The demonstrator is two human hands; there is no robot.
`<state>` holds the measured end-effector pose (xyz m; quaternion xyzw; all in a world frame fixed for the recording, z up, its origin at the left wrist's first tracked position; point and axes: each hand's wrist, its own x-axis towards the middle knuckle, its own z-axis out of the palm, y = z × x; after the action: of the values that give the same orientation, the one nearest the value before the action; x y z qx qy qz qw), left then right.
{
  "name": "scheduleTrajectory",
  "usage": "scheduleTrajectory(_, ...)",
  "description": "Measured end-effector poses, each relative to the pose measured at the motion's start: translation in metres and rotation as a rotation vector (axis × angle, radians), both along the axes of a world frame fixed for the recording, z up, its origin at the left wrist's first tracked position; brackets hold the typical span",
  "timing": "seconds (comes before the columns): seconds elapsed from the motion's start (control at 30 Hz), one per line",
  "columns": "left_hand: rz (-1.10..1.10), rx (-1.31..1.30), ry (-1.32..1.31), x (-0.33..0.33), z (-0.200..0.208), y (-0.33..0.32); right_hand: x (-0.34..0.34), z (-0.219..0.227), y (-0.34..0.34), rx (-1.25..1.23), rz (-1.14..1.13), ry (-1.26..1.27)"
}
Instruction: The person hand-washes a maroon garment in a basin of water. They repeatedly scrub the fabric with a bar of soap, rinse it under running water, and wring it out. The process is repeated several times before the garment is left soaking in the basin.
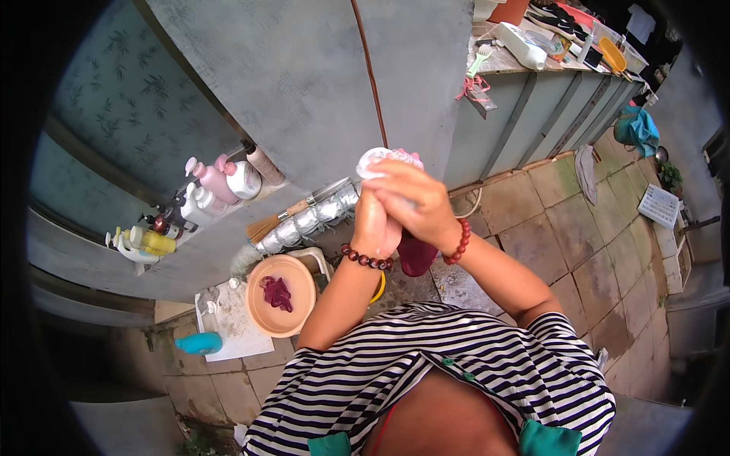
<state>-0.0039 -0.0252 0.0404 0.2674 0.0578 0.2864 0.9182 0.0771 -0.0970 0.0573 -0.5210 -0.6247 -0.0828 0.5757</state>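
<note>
My left hand (375, 228) and my right hand (417, 194) are pressed together in front of me, the right one lying across the left. Both look closed, and what sits between the palms is hidden. At the fingertips shows a round white thing (372, 160), with a pink and white patterned piece (409, 157) beside it; I cannot make out what either is. Below my wrists a dark maroon piece (418, 255), apparently cloth, shows, partly covered by the right wrist. To the left stands an orange-pink basin (261, 313) with a crumpled maroon cloth (277, 294) inside.
Several pump bottles (214, 182) line a ledge on the left. A foil-wrapped pipe (308, 225) and a straw brush (268, 226) run along the wall. A blue bottle (199, 343) lies by the basin. A cluttered counter (517, 64) stands at upper right, above floor tiles (578, 228).
</note>
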Motion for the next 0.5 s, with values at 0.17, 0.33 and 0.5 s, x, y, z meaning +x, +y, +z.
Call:
scheduleTrajectory(0.17,-0.083,-0.082,0.050,-0.008,0.007,0.001,0.045,0.013,0.034,0.038,-0.143,0.250)
scheduleTrajectory(0.33,-0.140,-0.077,-0.215,-0.004,-0.027,0.018,-0.011,-0.004,0.014,0.062,0.017,-0.056)
scheduleTrajectory(0.5,-0.124,-0.114,0.000,-0.017,-0.002,0.004,0.040,0.015,0.039,-0.102,-0.178,0.155)
